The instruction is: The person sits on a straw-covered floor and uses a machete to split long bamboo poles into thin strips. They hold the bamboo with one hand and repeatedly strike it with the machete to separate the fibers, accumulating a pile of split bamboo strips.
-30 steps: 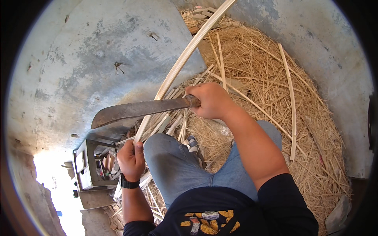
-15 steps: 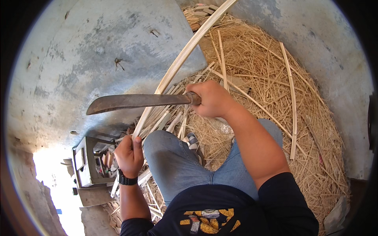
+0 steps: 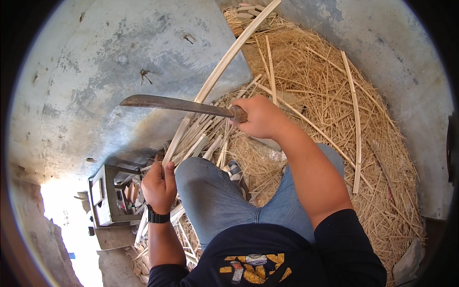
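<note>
Now, a long strip (image 3: pixel 229 58), pale and a bit bent, runs up and away from the person, with its near end in the left hand (image 3: pixel 159 189). The left hand is curled around that end, with its thumb up beside it. The right hand (image 3: pixel 258 116) is to the right of the long strip. It is closed in a fist around the handle of a big knife (image 3: pixel 167 103). The dark blade goes across the long strip, and its tip points out to the left of it. I cannot tell if the blade touches it or hangs just above.

Many thin strips (image 3: pixel 196 138) lie in a messy heap just to the right of the long strip's lower part. Farther right of the long strip is a big pile of straw (image 3: pixel 325 91). One loose strip (image 3: pixel 355 119) lies on the straw, well apart from the long strip. Blue jeans (image 3: pixel 205 191) cover the bent legs, and the left knee is near the long strip's low end. A black watch (image 3: pixel 158 216) sits on the left wrist, below the long strip. To the left of that low end is a boxy frame (image 3: pixel 98 210). A grey wall (image 3: pixel 119 43) is to the left of the long strip's top part.
</note>
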Demonstrator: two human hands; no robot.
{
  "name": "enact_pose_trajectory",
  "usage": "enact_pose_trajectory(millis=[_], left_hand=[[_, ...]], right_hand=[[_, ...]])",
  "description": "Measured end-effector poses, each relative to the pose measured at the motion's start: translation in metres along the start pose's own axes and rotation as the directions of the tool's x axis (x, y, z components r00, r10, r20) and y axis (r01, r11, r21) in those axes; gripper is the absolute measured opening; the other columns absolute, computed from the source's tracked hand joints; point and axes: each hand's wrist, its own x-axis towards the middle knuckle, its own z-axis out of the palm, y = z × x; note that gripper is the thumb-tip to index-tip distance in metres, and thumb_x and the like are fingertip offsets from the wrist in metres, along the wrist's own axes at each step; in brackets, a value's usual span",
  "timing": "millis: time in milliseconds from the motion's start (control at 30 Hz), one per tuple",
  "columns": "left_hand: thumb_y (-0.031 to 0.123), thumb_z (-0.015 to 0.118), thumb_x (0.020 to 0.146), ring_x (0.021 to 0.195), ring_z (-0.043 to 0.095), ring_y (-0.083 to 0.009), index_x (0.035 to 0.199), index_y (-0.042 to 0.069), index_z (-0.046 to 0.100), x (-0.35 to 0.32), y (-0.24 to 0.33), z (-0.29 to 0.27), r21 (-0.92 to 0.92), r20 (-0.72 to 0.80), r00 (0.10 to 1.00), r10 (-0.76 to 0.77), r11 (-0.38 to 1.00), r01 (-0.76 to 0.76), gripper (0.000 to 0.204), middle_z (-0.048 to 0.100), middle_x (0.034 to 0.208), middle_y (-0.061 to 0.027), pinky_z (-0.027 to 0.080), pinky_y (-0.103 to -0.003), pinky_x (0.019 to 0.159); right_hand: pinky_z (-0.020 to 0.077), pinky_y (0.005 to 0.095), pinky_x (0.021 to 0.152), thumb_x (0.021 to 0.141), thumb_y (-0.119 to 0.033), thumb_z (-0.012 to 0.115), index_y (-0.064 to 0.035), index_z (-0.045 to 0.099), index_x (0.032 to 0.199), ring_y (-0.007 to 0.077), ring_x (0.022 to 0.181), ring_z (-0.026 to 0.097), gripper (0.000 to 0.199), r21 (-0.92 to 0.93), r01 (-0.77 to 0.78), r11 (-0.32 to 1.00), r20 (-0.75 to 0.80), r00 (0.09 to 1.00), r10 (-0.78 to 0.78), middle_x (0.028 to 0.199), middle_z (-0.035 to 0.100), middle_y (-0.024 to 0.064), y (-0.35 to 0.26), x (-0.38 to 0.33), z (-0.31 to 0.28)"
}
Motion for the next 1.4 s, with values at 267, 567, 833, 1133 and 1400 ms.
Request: enact_pose_trajectory(millis=[267,567,833,1133,1400], left_hand=[[0.032,0.063,0.099,0.059,0.057,-0.0402,0.082,0.003,0.058,0.003,0.012,-0.003,0.140,-0.008,0.998,0.058,0.988,-0.056,0.034,0.058,0.066,-0.0180,0.042,-0.045,0.053],[0.028,0.065,0.097,0.064,0.059,-0.0420,0.086,0.003,0.059,0.003,0.006,-0.007,0.174,-0.036,0.997,0.070,0.983,-0.063,0.028,0.061,0.070,-0.0187,0.044,-0.047,0.055],[0.018,0.063,0.097,0.070,0.061,-0.0408,0.093,0.004,0.063,0.002,0.011,-0.012,0.016,-0.041,0.999,0.024,1.000,-0.023,0.015,0.062,0.077,-0.0174,0.046,-0.046,0.060],[0.009,0.055,0.099,0.080,0.063,-0.0402,0.104,0.000,0.064,0.000,0.009,-0.012,0.028,0.010,0.998,0.058,0.998,-0.058,0.013,0.065,0.089,-0.0205,0.049,-0.045,0.070],[0.012,0.057,0.099,0.077,0.062,-0.0407,0.102,0.000,0.063,-0.002,0.012,-0.011,-0.031,-0.041,0.997,0.061,0.998,-0.063,0.014,0.064,0.086,-0.0192,0.048,-0.046,0.066]], right_hand=[[0.0538,0.0476,0.079,0.081,-0.027,0.074,-0.0087,0.068,0.098,0.0387,0.088,0.068,0.026,-0.087,-0.103,0.991,0.111,0.988,0.112,0.088,0.070,0.0186,0.008,0.002,-0.016],[0.0532,0.0497,0.078,0.082,-0.032,0.075,-0.0091,0.068,0.101,0.0390,0.089,0.068,0.030,-0.245,-0.036,0.969,0.242,0.965,0.097,0.089,0.070,0.0177,-0.009,-0.001,-0.012],[0.0532,0.0503,0.077,0.081,-0.031,0.075,-0.0097,0.067,0.096,0.0385,0.088,0.068,0.027,-0.219,-0.051,0.974,0.046,0.997,0.063,0.087,0.070,0.0167,-0.002,-0.002,-0.016],[0.0525,0.0494,0.071,0.073,-0.020,0.073,-0.0099,0.065,0.090,0.0385,0.079,0.067,0.022,-0.262,0.065,0.963,0.048,0.997,-0.055,0.079,0.069,0.0144,-0.001,-0.001,-0.005],[0.0497,0.0474,0.064,0.073,-0.018,0.074,-0.0095,0.063,0.086,0.0368,0.073,0.065,0.019,-0.242,0.148,0.959,-0.050,0.985,-0.165,0.075,0.066,0.0132,0.001,-0.003,-0.003]])
